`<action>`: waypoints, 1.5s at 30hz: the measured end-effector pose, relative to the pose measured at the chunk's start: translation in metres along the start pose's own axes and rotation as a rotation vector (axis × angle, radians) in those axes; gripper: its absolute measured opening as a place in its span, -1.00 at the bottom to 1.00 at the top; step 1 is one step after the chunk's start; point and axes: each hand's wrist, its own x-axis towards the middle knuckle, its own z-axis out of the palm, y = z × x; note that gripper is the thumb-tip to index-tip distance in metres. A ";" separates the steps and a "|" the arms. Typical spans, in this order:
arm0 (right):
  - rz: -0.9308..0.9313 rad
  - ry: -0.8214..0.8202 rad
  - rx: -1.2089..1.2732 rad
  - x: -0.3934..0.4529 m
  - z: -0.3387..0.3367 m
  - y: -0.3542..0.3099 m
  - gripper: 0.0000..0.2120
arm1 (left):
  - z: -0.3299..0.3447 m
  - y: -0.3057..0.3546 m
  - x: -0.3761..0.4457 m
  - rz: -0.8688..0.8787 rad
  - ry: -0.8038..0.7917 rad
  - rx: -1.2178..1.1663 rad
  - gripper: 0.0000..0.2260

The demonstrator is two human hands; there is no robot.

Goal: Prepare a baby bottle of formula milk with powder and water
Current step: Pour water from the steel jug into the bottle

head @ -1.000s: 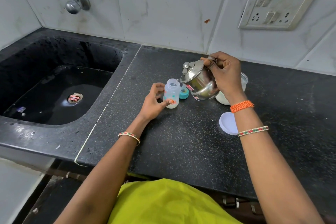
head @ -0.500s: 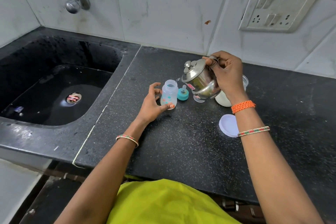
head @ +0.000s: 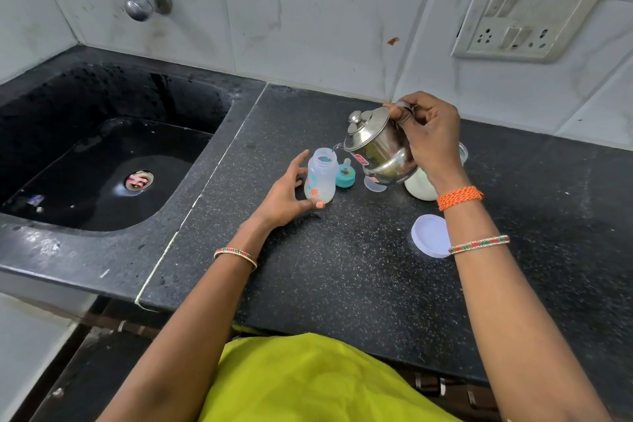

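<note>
2 hands work here: your left hand (head: pixel 286 192) cups the open baby bottle (head: pixel 320 178) standing on the desk (head: pixel 342 267), its grip loosely curled round it; your right hand (head: pixel 428 137) clamps the tilted steel kettle (head: pixel 378 147), spout over the bottle's mouth.

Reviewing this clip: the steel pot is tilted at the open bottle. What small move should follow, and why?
Probably tip the steel pot slightly further. Its spout sits just over the open mouth of the baby bottle, which the left hand steadies upright, and the right hand has the handle.
</note>
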 end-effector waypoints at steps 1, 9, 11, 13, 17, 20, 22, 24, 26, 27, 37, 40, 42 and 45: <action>0.000 0.000 0.001 0.000 0.000 0.000 -0.82 | 0.001 0.001 0.000 0.003 -0.010 0.031 -0.08; -0.013 -0.012 -0.019 0.001 0.001 0.000 -0.82 | 0.002 0.002 -0.001 0.001 0.007 0.062 -0.06; -0.013 -0.017 -0.023 0.002 0.001 0.000 -0.82 | 0.003 0.002 -0.001 0.003 0.012 0.066 -0.06; -0.013 -0.020 -0.020 0.003 0.001 0.000 -0.82 | 0.003 0.002 -0.001 0.006 0.015 0.064 -0.07; -0.008 -0.026 -0.033 0.004 0.001 0.000 -0.84 | 0.003 0.002 -0.001 -0.003 0.030 0.082 -0.11; -0.004 -0.030 -0.040 0.003 0.002 0.001 -0.84 | 0.004 0.002 -0.001 0.004 0.035 0.080 -0.12; 0.003 -0.035 -0.043 0.002 0.003 0.002 -0.84 | 0.005 0.002 -0.001 0.002 0.033 0.078 -0.13; 0.012 -0.039 -0.044 0.002 0.004 0.003 -0.84 | 0.005 0.002 -0.001 -0.002 0.034 0.081 -0.14; 0.015 -0.048 -0.040 0.002 0.005 0.003 -0.85 | 0.005 0.001 -0.001 -0.003 0.038 0.084 -0.14; 0.017 -0.052 -0.039 0.002 0.005 0.003 -0.85 | 0.005 0.000 -0.001 -0.001 0.038 0.084 -0.14; 0.021 -0.070 -0.055 0.002 0.008 0.001 -0.84 | 0.005 -0.001 -0.001 0.025 0.035 0.079 -0.19; 0.015 -0.073 -0.080 0.002 0.008 -0.002 -0.84 | 0.004 -0.001 0.000 0.016 0.025 0.075 -0.19; 0.006 -0.072 -0.096 0.003 0.008 -0.005 -0.83 | 0.004 -0.001 0.001 0.017 0.021 0.069 -0.20; 0.007 -0.071 -0.109 0.003 0.009 -0.006 -0.83 | 0.003 -0.001 0.001 0.023 0.023 0.068 -0.22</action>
